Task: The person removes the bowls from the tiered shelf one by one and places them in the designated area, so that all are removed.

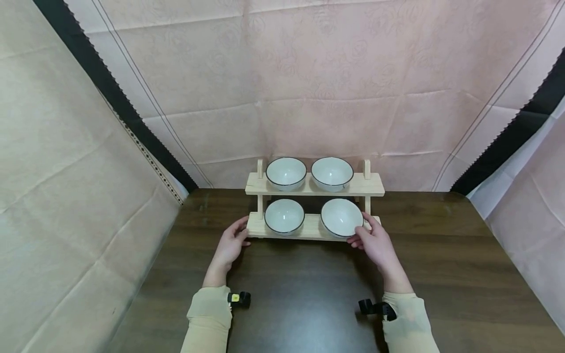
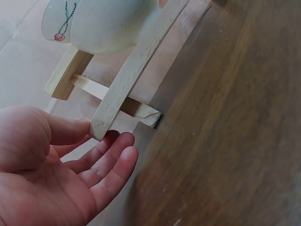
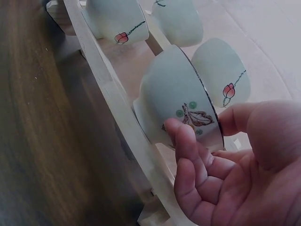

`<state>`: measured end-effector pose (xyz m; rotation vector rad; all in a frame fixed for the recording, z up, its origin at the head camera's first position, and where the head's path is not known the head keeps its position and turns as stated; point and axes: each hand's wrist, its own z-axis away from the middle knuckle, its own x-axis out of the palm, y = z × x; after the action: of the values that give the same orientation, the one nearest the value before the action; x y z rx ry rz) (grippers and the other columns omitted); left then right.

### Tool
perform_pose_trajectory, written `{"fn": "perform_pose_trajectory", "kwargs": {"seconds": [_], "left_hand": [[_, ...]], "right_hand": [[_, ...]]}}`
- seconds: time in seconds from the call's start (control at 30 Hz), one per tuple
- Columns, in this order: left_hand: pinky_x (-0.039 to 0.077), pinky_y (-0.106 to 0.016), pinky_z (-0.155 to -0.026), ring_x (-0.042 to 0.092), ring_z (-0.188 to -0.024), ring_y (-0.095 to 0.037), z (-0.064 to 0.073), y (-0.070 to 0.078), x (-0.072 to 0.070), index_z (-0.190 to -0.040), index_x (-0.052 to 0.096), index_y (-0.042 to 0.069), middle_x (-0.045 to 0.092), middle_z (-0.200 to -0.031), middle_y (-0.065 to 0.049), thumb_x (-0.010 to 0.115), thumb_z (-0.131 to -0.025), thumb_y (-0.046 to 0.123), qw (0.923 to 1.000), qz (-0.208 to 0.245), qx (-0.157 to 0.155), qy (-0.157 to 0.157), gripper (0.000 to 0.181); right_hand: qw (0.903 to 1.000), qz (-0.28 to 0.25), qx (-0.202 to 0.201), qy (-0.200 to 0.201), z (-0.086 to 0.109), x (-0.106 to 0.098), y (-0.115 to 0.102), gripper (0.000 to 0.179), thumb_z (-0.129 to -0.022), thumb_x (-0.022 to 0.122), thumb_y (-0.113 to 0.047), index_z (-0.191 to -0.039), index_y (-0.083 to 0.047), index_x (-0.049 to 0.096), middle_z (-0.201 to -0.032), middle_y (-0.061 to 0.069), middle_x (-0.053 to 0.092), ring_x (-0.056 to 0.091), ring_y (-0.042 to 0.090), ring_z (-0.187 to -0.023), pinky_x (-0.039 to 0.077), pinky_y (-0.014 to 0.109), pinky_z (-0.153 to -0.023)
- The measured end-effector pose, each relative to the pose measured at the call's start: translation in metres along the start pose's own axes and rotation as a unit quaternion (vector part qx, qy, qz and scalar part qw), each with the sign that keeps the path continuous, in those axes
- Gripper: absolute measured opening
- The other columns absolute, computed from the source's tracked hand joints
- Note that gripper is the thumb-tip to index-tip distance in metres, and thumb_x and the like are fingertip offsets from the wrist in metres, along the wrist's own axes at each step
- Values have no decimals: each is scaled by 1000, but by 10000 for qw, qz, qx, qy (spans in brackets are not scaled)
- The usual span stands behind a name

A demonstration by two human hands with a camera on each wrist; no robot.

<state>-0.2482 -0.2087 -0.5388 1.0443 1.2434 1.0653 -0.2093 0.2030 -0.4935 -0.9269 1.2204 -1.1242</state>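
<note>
A two-tier wooden rack (image 1: 312,228) carries white bowls with dark rims, two on each tier. My left hand (image 1: 231,243) pinches the left end of the lower board (image 2: 126,77), thumb on one side and fingers reaching behind and below. At the rack's right side, my right hand (image 1: 374,241) grips the lower right bowl (image 1: 341,216) by its edge, thumb at the rim and fingers against the outer wall. The right wrist view shows a leaf pattern on this bowl (image 3: 164,89), tilted over the lower board. The lower left bowl (image 1: 284,216) sits beside it.
On the upper tier stand a left bowl (image 1: 286,173) and a right bowl (image 1: 332,173), close to the pale cloth backdrop (image 1: 326,108). The rack is near the back edge of the dark wooden table (image 1: 304,294). Cloth sheets (image 1: 79,196) hang along both sides.
</note>
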Motion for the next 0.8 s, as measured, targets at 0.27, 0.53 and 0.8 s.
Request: {"fn": "perform_pose_trajectory", "kwargs": {"seconds": [0.27, 0.53, 0.8], "left_hand": [[61, -41, -88, 60, -118, -33, 1, -3, 0, -157, 52, 3, 57, -140, -24, 51, -113, 6, 10000, 26, 0, 25, 44], [62, -41, -87, 60, -115, -32, 1, -3, 1, -155, 53, 3, 57, -136, -24, 52, -112, 4, 9999, 78, 42, 50, 43], [62, -40, -86, 60, -116, -32, 1, 0, 0, -155, 53, 3, 58, -138, -24, 52, -112, 4, 9998, 172, -19, 39, 44]], "right_hand": [[9999, 52, -41, -118, 9, -2, -4, 64, -107, 51, -10, -164, 4, 27, -87, 15, 77, 75, 26, -76, 63, 34, -73], [9939, 290, -289, -1025, 18, -13, -8, 58, -107, 53, -8, -161, 4, 35, -88, 18, 76, 73, 31, -76, 63, 35, -72], [9746, 553, -552, -2097, 25, -8, -7, 57, -107, 56, -7, -159, 6, 36, -87, 16, 74, 71, 32, -76, 63, 41, -70]]}}
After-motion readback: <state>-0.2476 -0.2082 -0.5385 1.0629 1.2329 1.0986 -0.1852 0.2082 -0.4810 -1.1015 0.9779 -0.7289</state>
